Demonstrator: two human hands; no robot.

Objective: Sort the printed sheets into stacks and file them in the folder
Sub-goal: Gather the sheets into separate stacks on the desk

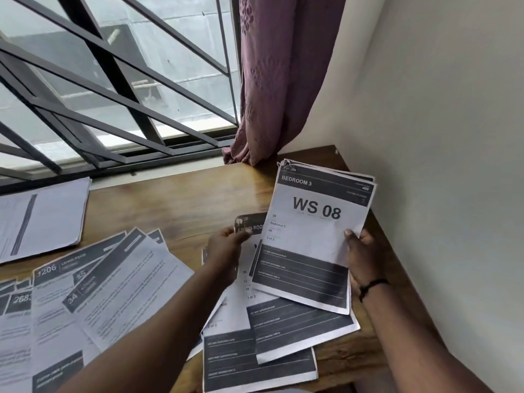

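So the right hand point(361, 256) is gripping a stapled-looking bundle of sheets point(317, 234) by its right edge, thumb across the front, holding it up tilted over the right side of the wooden counter point(175, 205). The top page reads "BEDROOM 3" and "WS 08" in big letters, with a dark block of lines across the bottom. There's a thin black band point(371, 286) on that wrist.

The left hand point(224, 251) is pinching the top left corner of another sheet point(249, 224), the one with a dark header that starts "LIVING ROO..." before the bundle covers the rest. That sheet sits just behind and left of the WS 08 bundle.

Under both hands a few more sheets of the same layout point(283, 336) lie overlapping on the counter, dark footers toward the near edge.

Over on the near left there's a fanned-out spread of printed pages point(93, 293), headers showing things like "1206", "3A" and "KITCHEN", all overlapping each other. Farther back on the left is a separate stack of paper point(42, 217) with a dark stripe down it, close to the window.

Behind the counter there's a barred window point(113, 80) and a mauve curtain point(283, 80) bunched at the far right corner, touching the counter. I can't make out a folder anywhere in this view.
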